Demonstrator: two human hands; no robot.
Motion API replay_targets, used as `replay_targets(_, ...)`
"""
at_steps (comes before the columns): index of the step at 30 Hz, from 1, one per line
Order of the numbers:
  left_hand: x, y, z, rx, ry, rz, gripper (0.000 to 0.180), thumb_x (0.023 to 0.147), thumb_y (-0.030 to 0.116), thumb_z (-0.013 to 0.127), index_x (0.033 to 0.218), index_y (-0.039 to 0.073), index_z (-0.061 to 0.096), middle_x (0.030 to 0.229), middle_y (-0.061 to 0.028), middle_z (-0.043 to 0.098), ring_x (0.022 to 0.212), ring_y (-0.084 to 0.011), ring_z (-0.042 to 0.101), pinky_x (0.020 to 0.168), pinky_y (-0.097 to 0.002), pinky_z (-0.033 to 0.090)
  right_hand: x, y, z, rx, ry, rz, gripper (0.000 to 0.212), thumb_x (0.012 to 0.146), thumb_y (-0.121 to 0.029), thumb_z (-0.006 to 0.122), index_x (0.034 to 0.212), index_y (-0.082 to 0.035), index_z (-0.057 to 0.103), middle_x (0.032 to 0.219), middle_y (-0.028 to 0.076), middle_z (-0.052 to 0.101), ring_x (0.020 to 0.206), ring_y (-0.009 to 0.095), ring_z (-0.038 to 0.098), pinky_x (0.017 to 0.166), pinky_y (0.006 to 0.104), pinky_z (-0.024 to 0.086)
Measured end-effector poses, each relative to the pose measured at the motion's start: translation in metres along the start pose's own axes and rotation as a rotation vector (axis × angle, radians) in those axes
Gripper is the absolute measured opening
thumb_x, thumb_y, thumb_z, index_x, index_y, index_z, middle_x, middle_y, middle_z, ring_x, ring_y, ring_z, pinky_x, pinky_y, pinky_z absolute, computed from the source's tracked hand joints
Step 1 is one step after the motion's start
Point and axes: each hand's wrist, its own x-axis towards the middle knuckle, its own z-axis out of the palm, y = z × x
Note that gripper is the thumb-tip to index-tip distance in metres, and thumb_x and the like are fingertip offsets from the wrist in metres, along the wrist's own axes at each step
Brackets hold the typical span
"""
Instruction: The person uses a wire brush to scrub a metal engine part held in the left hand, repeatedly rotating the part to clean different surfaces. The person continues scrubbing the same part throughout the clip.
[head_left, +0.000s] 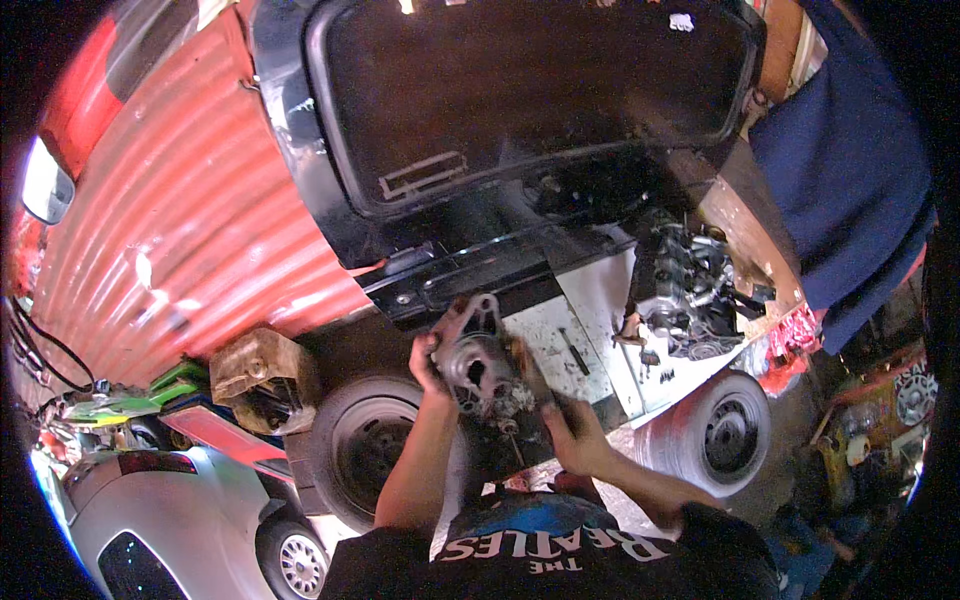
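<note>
Two hands gripped one metal part [480,375]: the left hand [430,362] curled round its rim, the right hand [575,435] clasped its lower edge; two wheels [365,450] stood below.

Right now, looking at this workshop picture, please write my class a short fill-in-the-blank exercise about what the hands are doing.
1. Both hands hold a grimy metal ____ part.
2. The left hand grips the part's ____ side.
3. The wheel below the left forearm is ____ in colour.
4. The corrugated wall is ____.

Missing words: engine; left; black; red
</note>
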Motion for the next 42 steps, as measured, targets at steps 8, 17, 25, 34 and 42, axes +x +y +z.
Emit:
replay_targets(8, -0.008, 0.008, 0.036, 0.316, 0.281, 0.011, 0.073, 0.081, 0.043, 0.054, 0.140, 0.001, 0.045, 0.131, -0.0145, 0.058, 0.112, -0.0278, 0.059, 0.100, -0.0389, 0.045, -0.017, -0.014, 0.003, -0.233, 0.005, -0.072, 0.035, 0.099, -0.028, 0.055, 0.113, 0.004, 0.060, 0.098, 0.021, 0.067, 0.091, 0.027, 0.064, 0.084, 0.0411, 0.050)
replay_targets(17, -0.031, -0.002, 0.063, 1.291, -0.111, 0.447, 0.097, 0.074, 0.041, 0.077, 0.148, 0.000, 0.029, 0.140, -0.0194, 0.045, 0.128, -0.0288, 0.044, 0.109, -0.0403, 0.033, 0.033, 0.009, -0.037, 0.114, 0.276, -0.008, 0.056, 0.099, -0.037, 0.055, 0.140, 0.000, 0.043, 0.132, 0.018, 0.056, 0.123, 0.029, 0.051, 0.106, 0.0399, 0.038)
replay_targets(25, -0.014, 0.020, 0.142, 1.945, -0.572, 0.452, 0.113, 0.046, 0.041, 0.087, 0.142, 0.004, 0.040, 0.140, -0.0208, 0.040, 0.132, -0.0372, 0.037, 0.112, -0.0520, 0.022, 0.083, 0.069, -0.035, 0.367, 0.152, -0.302, 0.044, 0.086, -0.015, 0.066, 0.128, -0.007, 0.055, 0.120, 0.010, 0.064, 0.107, 0.026, 0.062, 0.088, 0.0395, 0.051)
replay_targets(34, -0.049, -0.017, 0.096, 0.167, 0.349, -0.274, 0.071, 0.090, 0.065, 0.051, 0.137, 0.011, 0.050, 0.117, -0.0084, 0.064, 0.107, -0.0262, 0.062, 0.094, -0.0420, 0.051, 0.074, 0.064, -0.032, 0.709, 0.122, -0.111, 0.050, 0.081, -0.010, 0.072, 0.128, -0.009, 0.057, 0.116, 0.015, 0.065, 0.113, 0.030, 0.060, 0.100, 0.0435, 0.046)
replay_targets(42, -0.052, -0.015, 0.050, 0.777, 0.451, -0.113, 0.066, 0.091, 0.060, 0.056, 0.131, 0.008, 0.054, 0.117, -0.0101, 0.064, 0.101, -0.0278, 0.063, 0.087, -0.0420, 0.052, 0.050, 0.044, -0.034, 0.407, 0.079, -0.100, 0.048, 0.076, -0.011, 0.075, 0.122, -0.018, 0.066, 0.124, 0.017, 0.062, 0.119, 0.037, 0.056, 0.104, 0.0506, 0.041)
